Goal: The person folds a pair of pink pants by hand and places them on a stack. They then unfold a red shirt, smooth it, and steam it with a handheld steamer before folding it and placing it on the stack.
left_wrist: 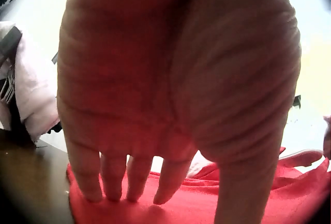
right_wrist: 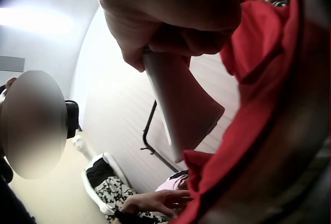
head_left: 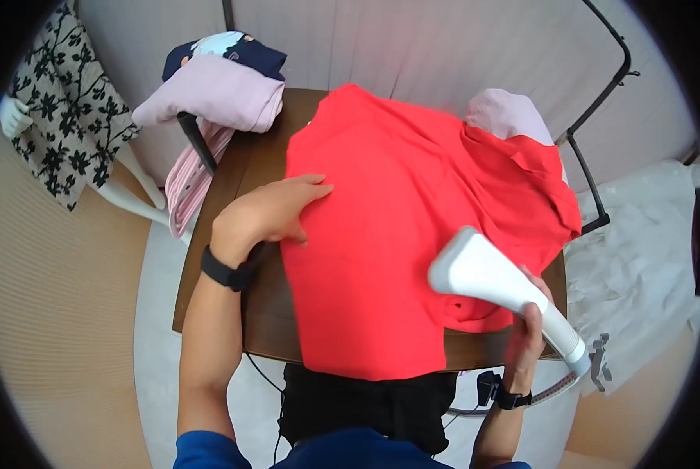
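A red garment (head_left: 365, 258) is spread over the dark wooden table (head_left: 268, 313), its lower end hanging past the near edge and its right part bunched in folds. Fingertips of my left hand (head_left: 268, 211) touch the garment's left edge; in the left wrist view the palm faces the camera and the fingers (left_wrist: 137, 177) reach straight down to the cloth. My right hand (head_left: 531, 332) grips the handle of a white handheld garment steamer (head_left: 483, 270), fingers wrapped round it. The steamer head points up and left over the garment's right half. A hose runs from the handle's lower end.
Folded clothes, a pale pink one (head_left: 217, 90) on top, sit at the table's back left near a black metal frame (head_left: 197, 141). More pale pink cloth (head_left: 510, 113) lies behind the garment. A mannequin in a floral skirt (head_left: 68, 109) stands left; white sheeting (head_left: 639, 258) lies right.
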`<state>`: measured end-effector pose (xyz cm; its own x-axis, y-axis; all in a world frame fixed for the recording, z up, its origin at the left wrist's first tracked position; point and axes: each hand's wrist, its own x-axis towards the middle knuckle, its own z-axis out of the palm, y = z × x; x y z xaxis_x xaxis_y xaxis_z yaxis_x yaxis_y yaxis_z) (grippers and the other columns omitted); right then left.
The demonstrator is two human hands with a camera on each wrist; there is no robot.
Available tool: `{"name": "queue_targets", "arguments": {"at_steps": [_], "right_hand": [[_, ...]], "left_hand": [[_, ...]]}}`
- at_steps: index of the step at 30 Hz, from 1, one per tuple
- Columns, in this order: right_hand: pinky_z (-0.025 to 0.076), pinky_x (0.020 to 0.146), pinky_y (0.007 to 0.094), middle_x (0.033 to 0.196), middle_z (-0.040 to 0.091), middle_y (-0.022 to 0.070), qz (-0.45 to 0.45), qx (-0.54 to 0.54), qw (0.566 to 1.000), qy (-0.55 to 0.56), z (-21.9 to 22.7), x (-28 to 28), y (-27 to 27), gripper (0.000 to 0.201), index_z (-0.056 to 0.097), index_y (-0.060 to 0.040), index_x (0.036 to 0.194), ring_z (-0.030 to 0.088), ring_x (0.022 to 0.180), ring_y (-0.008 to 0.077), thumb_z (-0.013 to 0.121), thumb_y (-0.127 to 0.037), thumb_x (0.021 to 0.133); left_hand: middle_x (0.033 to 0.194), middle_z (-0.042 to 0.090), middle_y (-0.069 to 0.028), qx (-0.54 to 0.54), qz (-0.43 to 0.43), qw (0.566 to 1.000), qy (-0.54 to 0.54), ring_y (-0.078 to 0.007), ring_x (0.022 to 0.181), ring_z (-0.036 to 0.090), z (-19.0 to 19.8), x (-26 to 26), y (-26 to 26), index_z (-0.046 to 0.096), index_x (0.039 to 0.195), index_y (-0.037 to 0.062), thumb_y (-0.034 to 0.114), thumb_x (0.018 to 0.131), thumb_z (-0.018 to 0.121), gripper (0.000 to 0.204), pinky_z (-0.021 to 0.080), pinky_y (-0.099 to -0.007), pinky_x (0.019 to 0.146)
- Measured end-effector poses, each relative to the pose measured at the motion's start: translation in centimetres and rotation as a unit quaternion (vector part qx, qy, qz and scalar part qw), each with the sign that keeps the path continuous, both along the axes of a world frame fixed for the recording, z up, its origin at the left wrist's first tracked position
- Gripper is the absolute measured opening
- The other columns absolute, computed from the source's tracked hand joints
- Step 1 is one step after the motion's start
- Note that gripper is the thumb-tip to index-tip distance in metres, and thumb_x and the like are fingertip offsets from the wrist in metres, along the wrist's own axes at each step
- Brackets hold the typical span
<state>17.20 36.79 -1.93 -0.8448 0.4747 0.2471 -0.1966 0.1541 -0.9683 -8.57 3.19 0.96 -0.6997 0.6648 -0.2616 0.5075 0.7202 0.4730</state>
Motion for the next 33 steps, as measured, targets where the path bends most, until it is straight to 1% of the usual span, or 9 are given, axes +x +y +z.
{"name": "queue_targets", "arguments": {"at_steps": [1, 2, 4, 7, 9, 17, 26, 28, 33], "right_hand": [[0.041, 0.114, 0.0474, 0.131, 0.063, 0.0281, 0.006, -0.038, 0.999, 0.033, 1.4, -1.2, -1.4, 0.054, 0.061, 0.0065, 0.126, 0.06, 0.125, 0.0348, 0.076, -0.023, 0.084], [0.043, 0.112, 0.0459, 0.126, 0.066, 0.0275, 0.033, -0.037, 0.999, 0.008, 2.8, -2.2, -2.9, 0.049, 0.064, 0.0072, 0.122, 0.063, 0.121, 0.0343, 0.076, -0.022, 0.084], [0.048, 0.107, 0.039, 0.124, 0.069, 0.0212, 0.13, -0.053, 0.989, -0.041, 4.3, -4.5, -5.4, 0.039, 0.066, 0.0067, 0.121, 0.065, 0.118, 0.0274, 0.074, -0.013, 0.088], [0.053, 0.093, 0.0291, 0.116, 0.073, 0.0114, 0.249, -0.034, 0.964, -0.082, 3.4, -8.2, -8.3, 0.032, 0.068, 0.0023, 0.122, 0.068, 0.106, 0.0155, 0.072, -0.01, 0.093], [0.054, 0.096, 0.031, 0.119, 0.072, 0.0126, 0.294, 0.026, 0.951, -0.091, 4.0, -10.0, -10.0, 0.031, 0.068, 0.0029, 0.121, 0.068, 0.107, 0.0175, 0.073, -0.008, 0.092], [0.056, 0.085, 0.0286, 0.103, 0.075, 0.0073, 0.315, -0.014, 0.949, -0.005, 3.1, -12.1, -13.2, 0.028, 0.071, -0.0031, 0.114, 0.07, 0.094, 0.0128, 0.077, -0.015, 0.089], [0.057, 0.081, 0.0288, 0.101, 0.076, 0.0084, 0.304, 0.051, 0.951, -0.028, 3.4, -8.9, -7.6, 0.034, 0.071, -0.0031, 0.118, 0.072, 0.088, 0.0135, 0.078, -0.017, 0.088], [0.057, 0.088, 0.0301, 0.112, 0.075, 0.0117, 0.277, 0.078, 0.95, -0.124, 5.3, -7.2, -5.5, 0.037, 0.071, -0.0004, 0.12, 0.071, 0.1, 0.0138, 0.08, -0.008, 0.084], [0.055, 0.094, 0.0317, 0.113, 0.075, 0.0139, 0.199, 0.118, 0.961, -0.153, 7.1, -3.5, -1.5, 0.036, 0.071, 0.0037, 0.117, 0.071, 0.101, 0.0178, 0.078, -0.005, 0.083]], "left_hand": [[0.159, 0.039, -0.0133, -0.004, 0.031, 0.998, -0.062, -0.0331, 0.138, 0.047, 0.6, 0.0, -0.2, 0.048, 0.148, 0.0069, 0.003, 0.069, 0.084, 0.087, 0.045, -0.037, 0.111], [0.159, 0.039, -0.0133, -0.002, 0.022, 0.998, -0.06, -0.0331, 0.138, 0.047, 0.1, -0.3, -0.6, 0.048, 0.148, 0.0069, 0.003, 0.069, 0.084, 0.087, 0.045, -0.037, 0.111], [0.16, 0.037, -0.0139, 0.031, -0.056, 0.997, 0.038, -0.0324, 0.142, 0.043, -2.0, -1.6, -1.7, 0.048, 0.148, 0.0063, 0.001, 0.068, 0.085, 0.088, 0.043, -0.0362, 0.113], [0.16, 0.035, -0.0167, 0.047, -0.088, 0.995, 0.021, -0.0346, 0.145, 0.037, -2.3, -2.2, -2.2, 0.048, 0.149, 0.0068, 0.001, 0.064, 0.086, 0.093, 0.037, -0.0373, 0.118], [0.16, 0.035, -0.0172, 0.048, -0.085, 0.995, -0.005, -0.0354, 0.147, 0.034, -1.5, -2.3, -2.2, 0.047, 0.15, 0.0074, 0.001, 0.061, 0.086, 0.097, 0.033, -0.0383, 0.12], [0.163, 0.033, -0.0123, 0.037, -0.077, 0.996, -0.006, -0.0339, 0.148, 0.033, -1.2, -2.3, -2.3, 0.048, 0.15, 0.0085, -0.002, 0.059, 0.083, 0.097, 0.034, -0.039, 0.12], [0.163, 0.033, -0.0088, 0.026, -0.039, 0.999, -0.025, -0.0325, 0.149, 0.031, -0.7, -1.6, -2.0, 0.049, 0.15, 0.0125, -0.008, 0.056, 0.085, 0.103, 0.034, -0.0398, 0.12], [0.163, 0.033, -0.0089, 0.025, -0.03, 0.999, -0.025, -0.0326, 0.149, 0.031, -0.8, -1.5, -1.8, 0.049, 0.15, 0.0132, -0.008, 0.056, 0.085, 0.103, 0.034, -0.0393, 0.12], [0.161, 0.036, -0.0124, 0.031, -0.048, 0.998, 0.006, -0.0336, 0.148, 0.034, -1.4, -1.7, -2.3, 0.05, 0.149, 0.0126, -0.005, 0.058, 0.086, 0.099, 0.036, -0.038, 0.119]]}}
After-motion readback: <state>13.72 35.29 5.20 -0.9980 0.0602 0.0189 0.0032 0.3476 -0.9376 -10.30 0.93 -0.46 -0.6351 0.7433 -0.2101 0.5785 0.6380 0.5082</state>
